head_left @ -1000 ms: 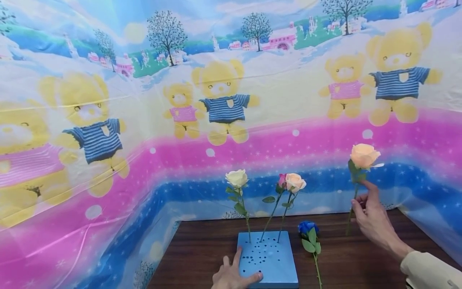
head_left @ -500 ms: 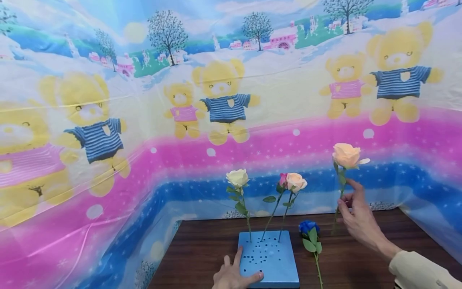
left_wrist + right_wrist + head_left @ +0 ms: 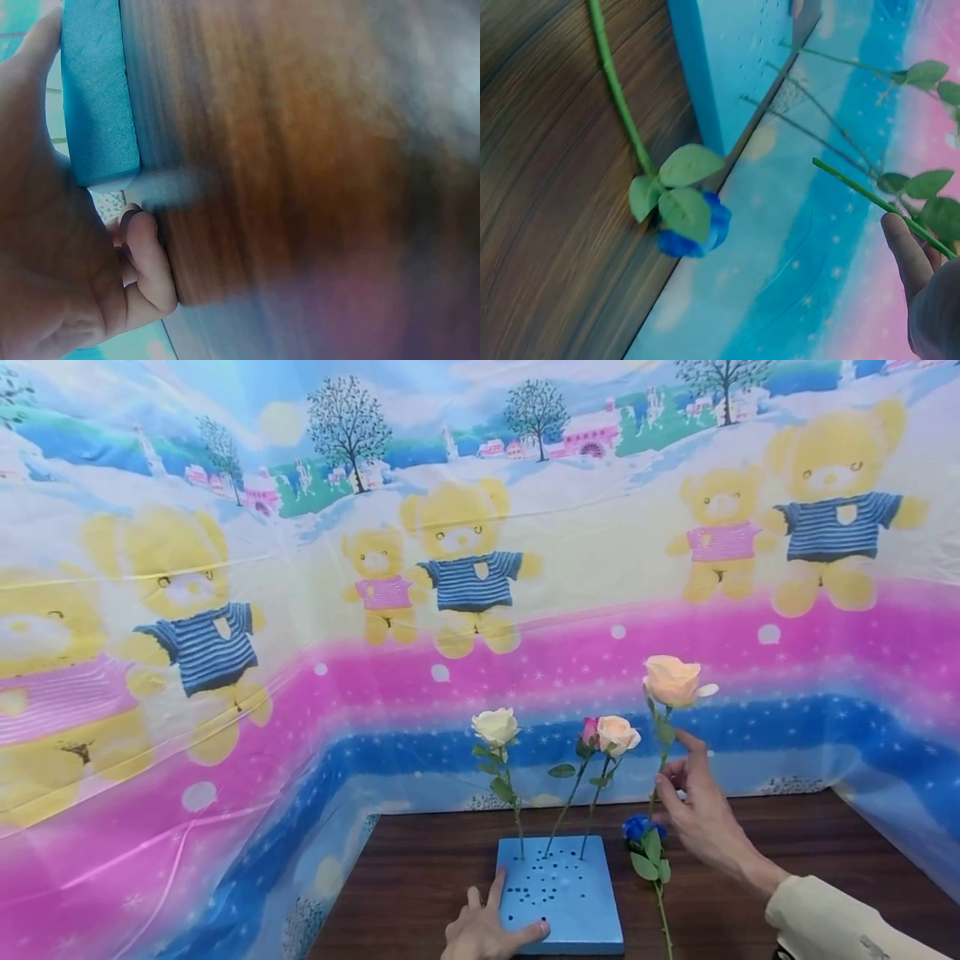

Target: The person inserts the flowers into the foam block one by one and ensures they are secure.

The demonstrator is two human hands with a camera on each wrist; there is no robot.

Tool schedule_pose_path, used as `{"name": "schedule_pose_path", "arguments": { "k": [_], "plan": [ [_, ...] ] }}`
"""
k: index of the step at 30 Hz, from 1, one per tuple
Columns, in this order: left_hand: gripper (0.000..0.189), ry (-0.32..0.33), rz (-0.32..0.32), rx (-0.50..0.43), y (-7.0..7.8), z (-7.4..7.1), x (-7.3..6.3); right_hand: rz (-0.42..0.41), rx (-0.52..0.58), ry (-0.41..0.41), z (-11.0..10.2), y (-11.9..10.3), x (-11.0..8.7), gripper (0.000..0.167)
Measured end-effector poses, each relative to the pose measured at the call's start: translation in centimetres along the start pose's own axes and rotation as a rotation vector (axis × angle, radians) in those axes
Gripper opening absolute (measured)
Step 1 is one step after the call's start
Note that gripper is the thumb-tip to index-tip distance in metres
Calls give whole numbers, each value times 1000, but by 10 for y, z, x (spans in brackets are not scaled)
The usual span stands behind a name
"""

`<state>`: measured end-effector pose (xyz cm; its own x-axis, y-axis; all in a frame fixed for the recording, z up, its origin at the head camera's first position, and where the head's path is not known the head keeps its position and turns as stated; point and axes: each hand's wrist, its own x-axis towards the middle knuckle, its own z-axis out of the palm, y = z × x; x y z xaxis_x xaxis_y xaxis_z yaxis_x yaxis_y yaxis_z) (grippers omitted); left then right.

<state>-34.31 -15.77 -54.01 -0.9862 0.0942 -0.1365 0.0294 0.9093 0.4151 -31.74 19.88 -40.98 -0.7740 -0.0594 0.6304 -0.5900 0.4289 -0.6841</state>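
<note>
My right hand (image 3: 701,818) pinches the stem of a peach artificial rose (image 3: 673,681) between thumb and fingers. The rose is upright above the table, right of a light blue foam block (image 3: 570,910) with many small holes. In the right wrist view, the free lower end of the green stem (image 3: 855,185) points toward the block. My left hand (image 3: 487,931) rests spread at the block's near left corner, thumb on its top and index finger along the left side. A white rose (image 3: 495,727), a pink rose (image 3: 590,729) and a pale peach rose (image 3: 618,735) stand in the block's far holes.
A blue rose (image 3: 643,831) lies on the dark wooden table (image 3: 420,868) just right of the block, below my right hand. A printed cloth (image 3: 555,668) with bears hangs behind the table and along its sides.
My right hand has carried the peach rose leftward, from the table's right side to above the blue rose, near the block. The left hand and the block stay in place.
</note>
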Motion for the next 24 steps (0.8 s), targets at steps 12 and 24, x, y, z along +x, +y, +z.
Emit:
{"name": "schedule_pose_path", "arguments": {
  "k": [12, 24],
  "plan": [
    [122, 15, -2, -12, -1, 0, -4, -20, 76, -59, 46, -14, 3, 72],
    [121, 20, 5, -15, 0, 0, -3, -10, 132, -77, 107, -24, 1, 66]
  ]
}}
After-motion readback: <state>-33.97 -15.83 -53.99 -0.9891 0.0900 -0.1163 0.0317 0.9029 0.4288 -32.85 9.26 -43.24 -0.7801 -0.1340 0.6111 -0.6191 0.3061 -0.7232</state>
